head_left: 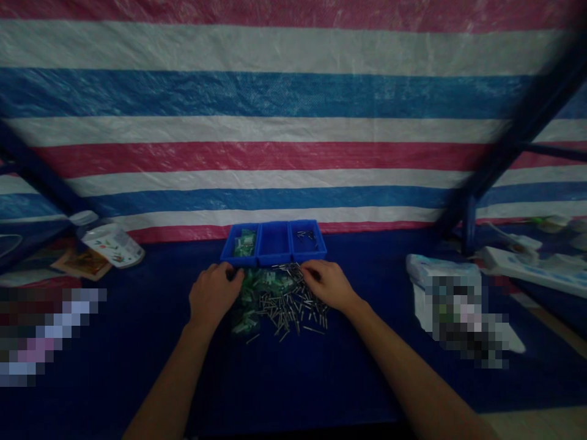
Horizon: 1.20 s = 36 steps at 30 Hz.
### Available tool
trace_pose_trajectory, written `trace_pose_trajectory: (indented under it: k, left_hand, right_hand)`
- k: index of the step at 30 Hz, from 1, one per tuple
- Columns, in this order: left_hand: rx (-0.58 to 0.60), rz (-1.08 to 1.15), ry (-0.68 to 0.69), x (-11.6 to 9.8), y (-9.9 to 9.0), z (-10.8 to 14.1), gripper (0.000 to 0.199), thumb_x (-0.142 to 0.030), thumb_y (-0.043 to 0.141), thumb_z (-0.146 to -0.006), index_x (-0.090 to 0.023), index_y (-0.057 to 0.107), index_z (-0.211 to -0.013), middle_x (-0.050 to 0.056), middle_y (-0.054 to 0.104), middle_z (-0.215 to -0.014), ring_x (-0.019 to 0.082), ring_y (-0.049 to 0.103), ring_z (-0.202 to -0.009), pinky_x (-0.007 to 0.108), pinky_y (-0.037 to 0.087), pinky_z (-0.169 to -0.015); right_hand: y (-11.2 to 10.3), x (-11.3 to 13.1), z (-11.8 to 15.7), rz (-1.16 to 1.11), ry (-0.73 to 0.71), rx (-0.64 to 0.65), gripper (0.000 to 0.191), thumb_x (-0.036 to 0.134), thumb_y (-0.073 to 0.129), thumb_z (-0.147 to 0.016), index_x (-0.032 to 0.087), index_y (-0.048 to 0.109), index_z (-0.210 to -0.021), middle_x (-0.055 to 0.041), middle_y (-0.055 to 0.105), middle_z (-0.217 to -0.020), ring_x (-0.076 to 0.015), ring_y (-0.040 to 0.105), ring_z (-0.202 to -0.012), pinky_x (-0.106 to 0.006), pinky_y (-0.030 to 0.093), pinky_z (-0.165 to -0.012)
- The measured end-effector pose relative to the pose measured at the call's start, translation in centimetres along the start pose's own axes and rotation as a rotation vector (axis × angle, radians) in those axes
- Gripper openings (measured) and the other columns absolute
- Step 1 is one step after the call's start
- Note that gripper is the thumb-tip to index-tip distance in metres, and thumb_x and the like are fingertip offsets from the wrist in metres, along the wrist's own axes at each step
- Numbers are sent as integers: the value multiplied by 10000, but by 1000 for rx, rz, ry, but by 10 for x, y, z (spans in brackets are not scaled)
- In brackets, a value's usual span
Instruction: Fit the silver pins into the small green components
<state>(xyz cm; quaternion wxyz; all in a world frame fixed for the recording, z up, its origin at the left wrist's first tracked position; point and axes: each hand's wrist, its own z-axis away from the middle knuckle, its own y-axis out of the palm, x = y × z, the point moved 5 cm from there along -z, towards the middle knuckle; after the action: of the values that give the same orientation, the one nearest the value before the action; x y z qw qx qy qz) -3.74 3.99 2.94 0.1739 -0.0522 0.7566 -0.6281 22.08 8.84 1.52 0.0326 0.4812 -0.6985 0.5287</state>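
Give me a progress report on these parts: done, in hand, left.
Done: some green pieces sit in the blue tray's left compartment, metal pins in its right. In hand: the left hand touches the loose green pieces, the right hand the loose pins; any grip is unclear. Left: most of that pile, still on the dark blue cloth.

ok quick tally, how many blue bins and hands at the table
blue plastic bins: 3
hands, the left hand and the right hand: 2
total: 5
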Motion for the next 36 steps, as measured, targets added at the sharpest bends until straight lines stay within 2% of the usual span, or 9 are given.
trace_pose_trajectory:
  k: [5,12,15,19,23,27,31,33,36]
  left_hand:
    - [101,31,-75,6,6,0,541,-645,418,-886,-204,662,-1083,147,675,-1135,370,655,-1033,458,502,-818]
    - [145,181,-122,4,11,-1,574,-675,505,-838,-228,656,-1165,105,726,-1123,352,674,-1040,416,494,-797]
    - [134,241,-112,6,16,-4,544,-623,569,-821,-230,651,-1187,94,738,-1093,323,688,-1000,381,488,-779]
    - [62,322,-114,11,20,-9,453,-511,635,-801,-220,676,-1145,92,740,-1029,292,692,-940,357,489,-769]
    - [14,537,-98,12,17,-11,435,-410,687,-743,-193,688,-1120,77,720,-943,242,675,-838,336,496,-755]
    - [38,839,83,-6,7,-4,514,-399,693,-725,-193,645,-1193,27,672,-868,175,611,-690,288,475,-631]
    - [218,1037,243,-34,7,11,493,-417,737,-724,-186,663,-1152,34,686,-909,158,616,-700,274,486,-631]
    - [305,1078,278,-46,11,18,385,-414,745,-719,-169,696,-1012,40,706,-864,169,634,-713,289,506,-659]
    - [343,1090,301,-55,16,24,297,-397,747,-715,-165,707,-896,40,713,-803,174,637,-703,296,511,-663]
  right_hand:
    - [-9,-6,-2,-58,93,-96,192,260,535,-923,191,714,-911,-23,725,-778,-153,649,-688,-272,437,-662]
    - [-1,0,0,-99,96,-35,200,250,530,-916,195,722,-910,-14,724,-764,-135,621,-630,-263,416,-623]
    - [-1,0,0,-110,99,-50,202,255,533,-912,194,726,-919,-14,726,-770,-135,625,-640,-265,419,-628]
    - [-2,0,0,-119,97,-60,208,267,532,-913,195,726,-922,-13,723,-759,-132,619,-634,-266,422,-623]
    - [-1,1,0,-116,90,-50,206,254,528,-915,192,724,-916,-7,711,-738,-120,601,-617,-263,414,-616]
    - [-1,9,1,-119,72,-36,205,254,524,-924,196,720,-945,-3,708,-749,-112,591,-617,-262,409,-619]
    - [3,29,2,-164,-40,37,249,399,603,-906,197,687,-1026,-19,702,-833,-139,613,-730,-284,443,-698]
    - [6,39,3,-163,-127,87,262,458,631,-886,201,668,-922,-22,676,-831,-153,597,-777,-299,443,-735]
    - [12,47,4,-167,-191,125,291,426,587,-919,207,579,-728,-3,594,-717,-146,541,-721,-293,414,-705]
